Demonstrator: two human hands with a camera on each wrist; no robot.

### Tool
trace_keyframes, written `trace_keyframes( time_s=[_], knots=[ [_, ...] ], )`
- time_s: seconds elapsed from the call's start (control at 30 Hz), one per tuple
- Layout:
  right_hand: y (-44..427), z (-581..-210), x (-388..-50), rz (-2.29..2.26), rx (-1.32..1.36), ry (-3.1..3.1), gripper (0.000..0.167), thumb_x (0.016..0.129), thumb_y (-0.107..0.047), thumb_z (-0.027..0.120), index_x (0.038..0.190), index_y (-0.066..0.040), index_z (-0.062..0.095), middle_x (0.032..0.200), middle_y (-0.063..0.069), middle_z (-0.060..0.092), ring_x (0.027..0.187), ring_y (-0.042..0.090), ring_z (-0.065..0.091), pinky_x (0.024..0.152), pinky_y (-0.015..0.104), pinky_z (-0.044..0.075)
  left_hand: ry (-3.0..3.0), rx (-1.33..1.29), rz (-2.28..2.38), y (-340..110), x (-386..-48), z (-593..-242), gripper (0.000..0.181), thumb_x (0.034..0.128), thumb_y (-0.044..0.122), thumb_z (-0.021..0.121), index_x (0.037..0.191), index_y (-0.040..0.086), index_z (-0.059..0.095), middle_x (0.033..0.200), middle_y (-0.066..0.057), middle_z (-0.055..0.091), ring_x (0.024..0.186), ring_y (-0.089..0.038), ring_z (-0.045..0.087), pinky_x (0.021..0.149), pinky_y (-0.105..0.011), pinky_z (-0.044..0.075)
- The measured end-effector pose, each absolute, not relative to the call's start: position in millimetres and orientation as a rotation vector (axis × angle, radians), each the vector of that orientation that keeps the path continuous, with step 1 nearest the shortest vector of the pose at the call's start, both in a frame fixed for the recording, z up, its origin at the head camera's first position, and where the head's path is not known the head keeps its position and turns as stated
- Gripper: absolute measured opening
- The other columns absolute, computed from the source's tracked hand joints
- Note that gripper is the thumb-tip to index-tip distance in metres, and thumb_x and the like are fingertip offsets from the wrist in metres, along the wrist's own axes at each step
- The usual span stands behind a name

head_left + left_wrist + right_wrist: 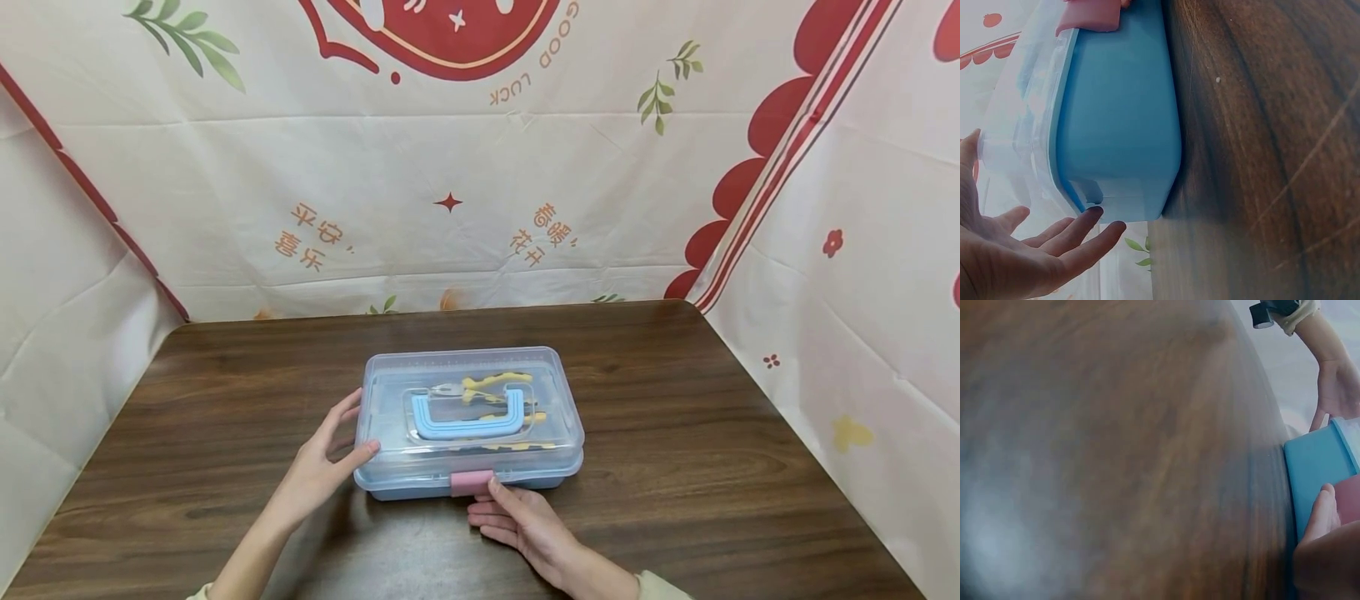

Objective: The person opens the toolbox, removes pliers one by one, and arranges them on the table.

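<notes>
A plastic toolbox with a light-blue base and clear lid stands on the table, lid down. Through the lid show pliers with yellow handles and other yellow-and-black tools, partly hidden by the blue carrying handle. My left hand is at the box's left end, thumb by the front corner of the lid; in the left wrist view its fingers are spread, fairly straight, beside the base. At the front, my right hand pinches the pink latch, thumb at its right edge, other fingers lower.
The box rests on a dark wood-grain table. Behind it hangs a white printed cloth, and more cloth hangs along the right side. A dark device is strapped at the left wrist.
</notes>
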State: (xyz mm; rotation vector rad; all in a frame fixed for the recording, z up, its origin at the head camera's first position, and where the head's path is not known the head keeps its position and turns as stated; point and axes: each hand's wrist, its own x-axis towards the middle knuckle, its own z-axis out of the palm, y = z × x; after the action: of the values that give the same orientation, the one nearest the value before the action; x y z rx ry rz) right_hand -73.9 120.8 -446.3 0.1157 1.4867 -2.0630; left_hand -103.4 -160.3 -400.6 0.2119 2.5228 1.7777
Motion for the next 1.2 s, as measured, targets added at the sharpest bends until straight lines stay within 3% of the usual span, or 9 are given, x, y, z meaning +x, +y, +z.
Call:
trace_keyframes(
  time_s=[0.27, 0.63, 0.83, 1.07, 1.2],
  knots=[
    [120.3, -440.4, -70.9, -2.05, 0.061, 1.556, 0.048, 0.09, -0.034, 0.05, 0.101, 0.012, 0.055, 0.088, 0.016, 0.063, 0.082, 0.021, 0.061, 0.071, 0.029, 0.048, 2.551, 0.221, 1.756, -159.8, -102.7, -401.5, 0.064, 0.0823, 0.031, 0.063, 0.136, 0.031, 0.028, 0.131, -0.011, 0.036, 0.105, -0.038, 0.048, 0.078, -0.047, 0.042],
    [121.4, -427.4, -79.8, -1.882, 0.084, 1.753, 0.066, 0.085, -0.05, 0.047, 0.095, 0.014, 0.059, 0.079, 0.013, 0.064, 0.072, 0.02, 0.063, 0.065, 0.032, 0.049, 2.541, 0.217, 1.763, -160.3, -103.0, -401.3, 0.064, 0.0823, 0.031, 0.062, 0.136, 0.032, 0.028, 0.131, -0.01, 0.036, 0.106, -0.038, 0.047, 0.079, -0.047, 0.042],
    [123.6, -426.2, -80.6, -1.863, -0.008, 1.687, 0.052, 0.087, -0.038, 0.05, 0.107, 0.01, 0.056, 0.093, 0.018, 0.061, 0.083, 0.026, 0.061, 0.07, 0.035, 0.048, 2.546, 0.219, 1.757, -160.2, -102.7, -400.5, 0.064, 0.0827, 0.031, 0.062, 0.136, 0.031, 0.028, 0.131, -0.011, 0.035, 0.106, -0.039, 0.047, 0.078, -0.047, 0.043],
    [128.7, -428.6, -76.6, -1.881, -0.082, 1.572, 0.065, 0.084, -0.014, 0.053, 0.128, 0.019, 0.02, 0.097, 0.014, 0.058, 0.088, 0.026, 0.058, 0.074, 0.037, 0.047, 2.528, 0.208, 1.751, -160.3, -102.9, -398.9, 0.064, 0.0825, 0.032, 0.062, 0.136, 0.031, 0.027, 0.133, -0.011, 0.033, 0.108, -0.039, 0.045, 0.079, -0.048, 0.042],
    [131.8, -434.5, -74.9, -1.864, -0.132, 1.572, 0.059, 0.079, -0.004, 0.057, 0.125, 0.018, 0.028, 0.088, 0.01, 0.058, 0.082, 0.021, 0.059, 0.071, 0.036, 0.047, 2.525, 0.202, 1.754, -160.5, -102.8, -399.2, 0.064, 0.0822, 0.032, 0.062, 0.136, 0.031, 0.027, 0.133, -0.011, 0.034, 0.108, -0.039, 0.045, 0.079, -0.047, 0.042]
  ],
)
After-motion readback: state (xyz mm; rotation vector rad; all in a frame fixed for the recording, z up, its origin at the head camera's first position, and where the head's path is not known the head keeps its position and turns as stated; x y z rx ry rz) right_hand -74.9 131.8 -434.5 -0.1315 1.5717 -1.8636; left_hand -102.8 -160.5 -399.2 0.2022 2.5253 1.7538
